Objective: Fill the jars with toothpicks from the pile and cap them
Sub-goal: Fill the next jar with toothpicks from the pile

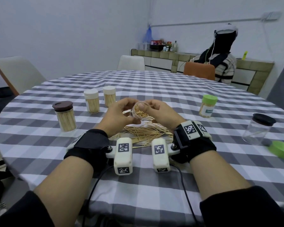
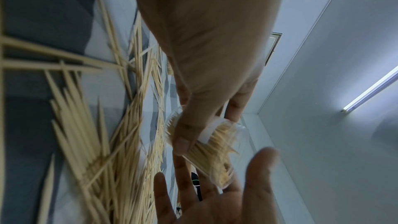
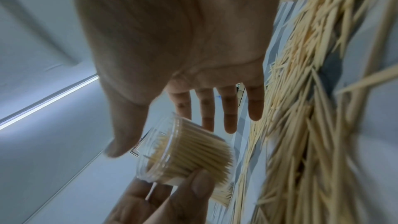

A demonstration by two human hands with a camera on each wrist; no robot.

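My left hand (image 1: 121, 112) grips a small clear jar (image 1: 138, 112), tilted toward me and packed with toothpicks, a little above the table. In the left wrist view the left hand (image 2: 193, 108) has thumb and fingers wrapped round the jar (image 2: 217, 144). My right hand (image 1: 161, 112) is beside the jar's mouth, its thumb lying over the rim. In the right wrist view the right hand (image 3: 193, 74) has straight fingers behind the jar (image 3: 187, 152) and holds nothing. The toothpick pile (image 1: 146, 133) lies on the checked tablecloth under both hands.
Capped full jars stand left: a brown-lidded jar (image 1: 65, 117) and two white-lidded jars (image 1: 91, 102) (image 1: 109, 98). Right are a green-lidded jar (image 1: 207, 106), a nearly empty black-lidded jar (image 1: 259, 128) and a loose green lid (image 1: 281, 149). A person (image 1: 223, 66) sits across the table.
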